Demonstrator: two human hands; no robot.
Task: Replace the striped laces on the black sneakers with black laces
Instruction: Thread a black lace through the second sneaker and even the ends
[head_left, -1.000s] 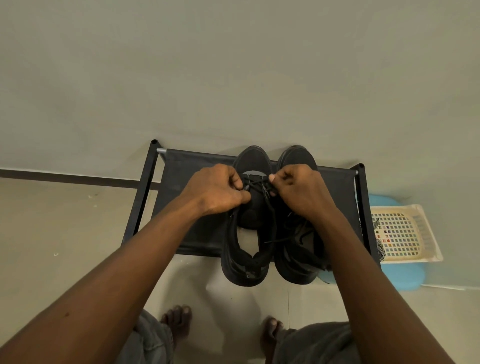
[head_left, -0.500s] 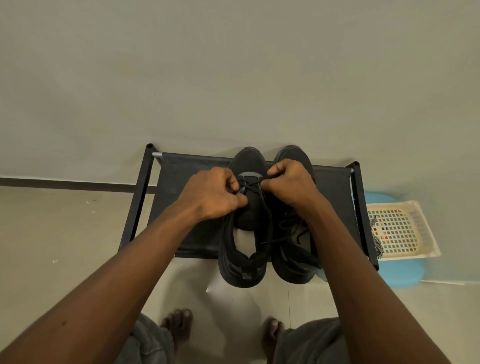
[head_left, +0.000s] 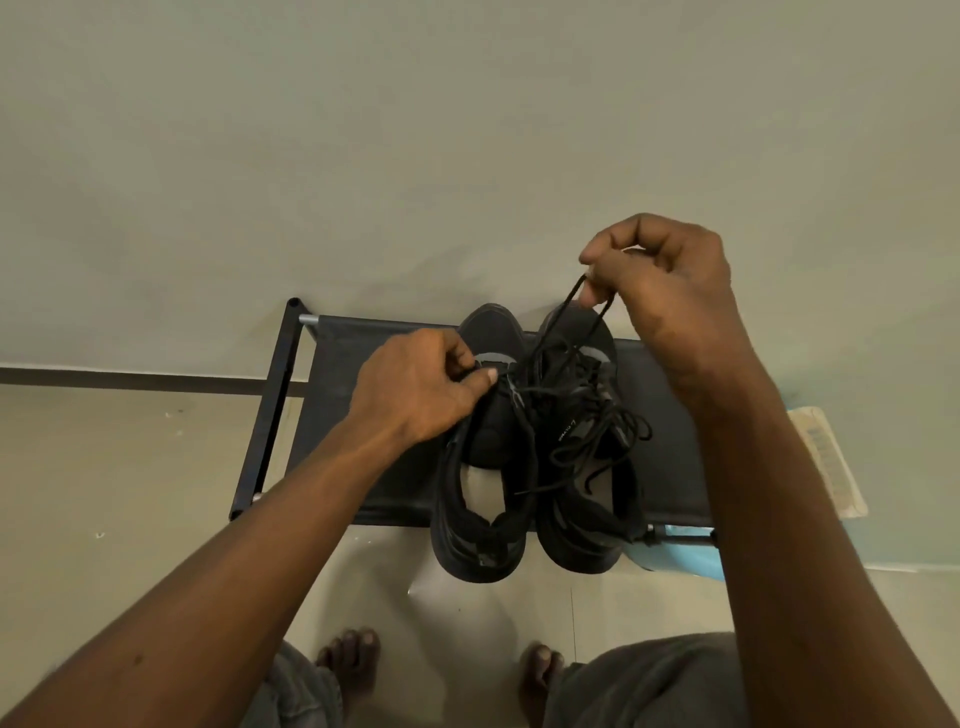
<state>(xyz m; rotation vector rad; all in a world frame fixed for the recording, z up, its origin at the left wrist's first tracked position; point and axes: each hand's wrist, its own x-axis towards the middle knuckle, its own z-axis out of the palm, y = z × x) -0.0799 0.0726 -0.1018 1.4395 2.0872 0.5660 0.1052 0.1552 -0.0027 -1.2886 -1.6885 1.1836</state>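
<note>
So the rack (head_left: 363, 358) stood on the floor (head_left: 130, 493), backed right up against the wall (head_left: 467, 130). Both shoes sat on top, side by side and touching, toes to the wall, heels hanging over the near edge. The left sneaker (head_left: 493, 431) was left of the right sneaker (head_left: 587, 535). The left hand (head_left: 415, 384) rested on the left sneaker, gripping it at the front eyelets. The right hand (head_left: 670, 280) was up above the right sneaker's toe, pinching a loop of lace (head_left: 563, 312) that ran down to a loose tangle lying on the right sneaker. A basket (head_left: 826, 457) sat just right of the rack, half hidden behind the right arm. The left foot (head_left: 348, 660) and right foot (head_left: 540, 670) were on the floor in front of the rack.
</note>
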